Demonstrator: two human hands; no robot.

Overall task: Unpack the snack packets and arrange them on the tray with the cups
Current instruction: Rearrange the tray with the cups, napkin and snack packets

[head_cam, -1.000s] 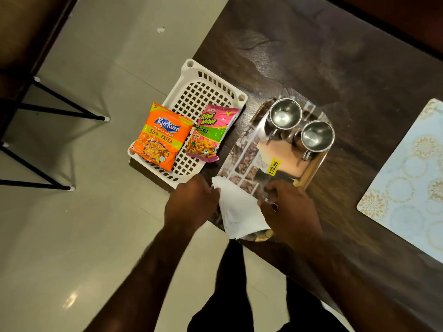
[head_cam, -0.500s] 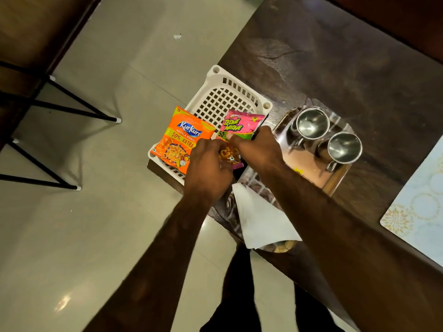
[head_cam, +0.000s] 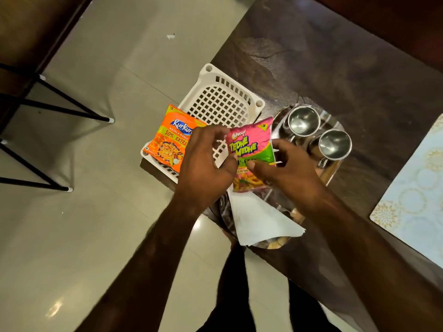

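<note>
Pink snack packet (head_cam: 249, 149) is pinched between left hand (head_cam: 206, 161) and right hand (head_cam: 287, 168) above the tray (head_cam: 335, 171); orange packet (head_cam: 170, 140) is left in the basket (head_cam: 223, 97).

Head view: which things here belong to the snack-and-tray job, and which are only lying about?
Belong to the job:
- pink packet, held by left hand and right hand
- orange packet
- white basket
- steel tray
- two cups
- white napkin

Only lying about:
- patterned mat
- black stool legs
</note>
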